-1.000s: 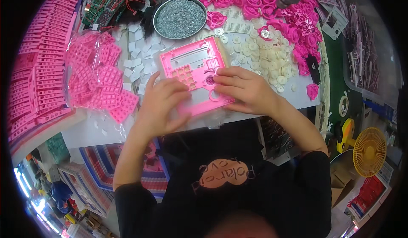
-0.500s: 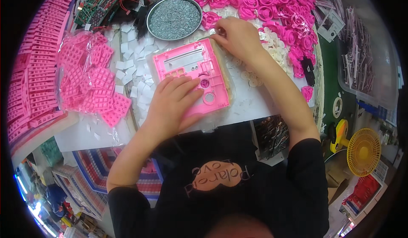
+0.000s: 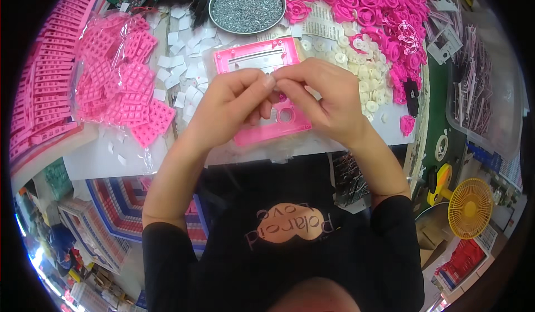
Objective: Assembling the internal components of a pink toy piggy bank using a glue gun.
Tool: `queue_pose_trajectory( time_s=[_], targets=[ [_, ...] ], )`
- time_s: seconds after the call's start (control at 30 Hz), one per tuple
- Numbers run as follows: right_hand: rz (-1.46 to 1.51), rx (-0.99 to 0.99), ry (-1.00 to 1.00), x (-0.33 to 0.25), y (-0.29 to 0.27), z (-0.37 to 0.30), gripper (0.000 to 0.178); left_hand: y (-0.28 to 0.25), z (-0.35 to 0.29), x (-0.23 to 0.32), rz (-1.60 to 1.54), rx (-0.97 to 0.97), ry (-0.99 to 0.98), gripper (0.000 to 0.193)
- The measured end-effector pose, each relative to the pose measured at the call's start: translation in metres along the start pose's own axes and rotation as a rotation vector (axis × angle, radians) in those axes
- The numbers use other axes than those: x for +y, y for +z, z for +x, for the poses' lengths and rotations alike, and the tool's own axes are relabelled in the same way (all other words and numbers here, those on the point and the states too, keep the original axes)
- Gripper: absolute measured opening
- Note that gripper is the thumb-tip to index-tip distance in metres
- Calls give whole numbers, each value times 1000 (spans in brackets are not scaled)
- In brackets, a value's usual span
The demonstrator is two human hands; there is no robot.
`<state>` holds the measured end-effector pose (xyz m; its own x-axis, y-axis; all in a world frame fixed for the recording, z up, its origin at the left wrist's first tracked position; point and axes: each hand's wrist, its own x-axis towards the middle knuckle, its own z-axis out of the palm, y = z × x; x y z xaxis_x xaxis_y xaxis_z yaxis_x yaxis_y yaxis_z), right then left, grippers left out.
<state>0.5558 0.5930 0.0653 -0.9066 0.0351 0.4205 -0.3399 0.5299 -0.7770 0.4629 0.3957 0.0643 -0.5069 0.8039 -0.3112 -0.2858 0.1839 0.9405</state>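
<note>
A pink plastic housing [image 3: 259,136] lies on a clear plastic bag on the white worktable, its slot and round openings facing up. Above its middle my left hand [image 3: 229,107] and my right hand [image 3: 330,97] meet fingertip to fingertip. Both are closed in a pinch; whatever sits between the fingers is too small and covered to name. My hands hide the centre of the housing. Beyond it stands a round metal dish [image 3: 248,6] full of small silvery screws. Whitish round discs [image 3: 365,72] lie loose to the right of the housing.
Pink ring-shaped parts [image 3: 379,3] are heaped at the far right. Small white paper squares [image 3: 178,61] lie scattered left of the housing, beside bagged pink keypads [image 3: 114,78]. Stacked pink strips [image 3: 47,61] line the left edge. A yellow fan [image 3: 470,207] stands lower right.
My right hand has come back from beside the dish to above the housing. My left hand has lifted off the housing, and its fingertips now meet the right hand's. The view has shifted slightly.
</note>
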Motion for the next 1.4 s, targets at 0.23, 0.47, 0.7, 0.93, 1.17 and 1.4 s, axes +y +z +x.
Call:
queue_pose_trajectory(
  time_s=[0.23, 0.47, 0.7, 0.93, 1.17, 1.4],
  targets=[
    [-13, -10, 197, -9, 0, -1, 9, 12, -1, -7, 501, 125, 297, 19],
    [-460, -75, -95, 16, 5, -21, 15, 2, -8, -38, 1206, 115, 629, 30],
    [-570, -104, -39, 22, 24, -27, 18, 2, -4, -42, 1182, 120, 638, 33],
    [-637, -44, 73, 15, 35, -29, 17, 1, -5, -44, 1163, 138, 641, 34],
    [-500, -120, 107, 19, 24, -25, 13, 0, -4, -38, 1167, 96, 621, 33],
    [-508, -39, 193, 18, 34, -32, 14, -7, 1, -31, 1107, 73, 630, 30]
  ],
)
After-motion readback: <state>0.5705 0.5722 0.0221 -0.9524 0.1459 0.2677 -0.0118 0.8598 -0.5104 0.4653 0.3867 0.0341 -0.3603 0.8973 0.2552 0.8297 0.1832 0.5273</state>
